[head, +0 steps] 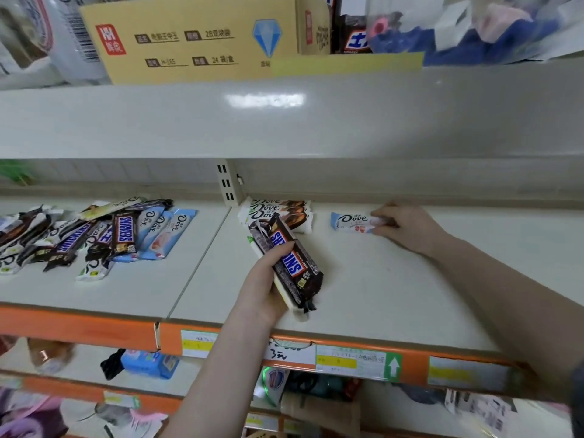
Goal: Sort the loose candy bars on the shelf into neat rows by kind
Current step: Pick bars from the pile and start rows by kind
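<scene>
My left hand [268, 282] grips a bundle of bars over the middle of the shelf [395, 295], a brown Snickers bar [295, 263] on top and a white-wrapped bar beneath. My right hand [404, 227] rests at the back of the shelf with its fingers closed on the right end of a light blue Dove bar [350, 221] that lies flat. Left of it, a short stack of white and brown Dove bars [278, 211] lies by the shelf upright. A loose heap of mixed Snickers and Dove bars [94, 235] covers the left shelf section.
An orange price rail [94, 327] with paper labels runs along the shelf's front edge. The shelf above carries a cardboard box [196, 36] and plastic-wrapped goods. Lower shelves hold assorted packets. Bare shelf surface stretches to the right of my right hand.
</scene>
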The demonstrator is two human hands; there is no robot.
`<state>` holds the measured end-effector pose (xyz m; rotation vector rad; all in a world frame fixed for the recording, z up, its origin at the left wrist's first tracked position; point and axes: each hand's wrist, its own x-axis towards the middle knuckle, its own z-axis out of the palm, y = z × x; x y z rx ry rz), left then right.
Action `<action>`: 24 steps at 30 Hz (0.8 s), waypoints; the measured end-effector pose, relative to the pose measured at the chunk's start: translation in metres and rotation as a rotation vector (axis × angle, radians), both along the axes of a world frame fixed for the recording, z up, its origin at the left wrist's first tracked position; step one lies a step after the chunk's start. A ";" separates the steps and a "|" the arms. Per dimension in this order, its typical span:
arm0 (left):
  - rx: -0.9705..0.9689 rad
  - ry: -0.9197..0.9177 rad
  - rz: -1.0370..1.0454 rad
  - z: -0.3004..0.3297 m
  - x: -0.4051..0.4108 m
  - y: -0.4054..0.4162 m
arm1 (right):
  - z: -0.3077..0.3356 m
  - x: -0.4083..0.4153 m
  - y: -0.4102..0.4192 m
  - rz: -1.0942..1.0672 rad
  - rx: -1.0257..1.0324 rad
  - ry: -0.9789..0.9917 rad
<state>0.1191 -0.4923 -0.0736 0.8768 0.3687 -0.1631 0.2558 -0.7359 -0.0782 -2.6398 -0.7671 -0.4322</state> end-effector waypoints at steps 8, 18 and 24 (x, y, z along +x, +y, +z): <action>-0.020 0.002 -0.009 0.000 -0.001 0.001 | -0.005 0.036 0.015 -0.032 0.020 0.048; -0.018 -0.011 -0.020 -0.002 0.004 0.002 | -0.004 0.041 0.015 -0.026 0.020 0.094; -0.007 -0.029 0.002 0.000 0.006 -0.003 | 0.011 0.014 0.023 -0.136 0.146 0.101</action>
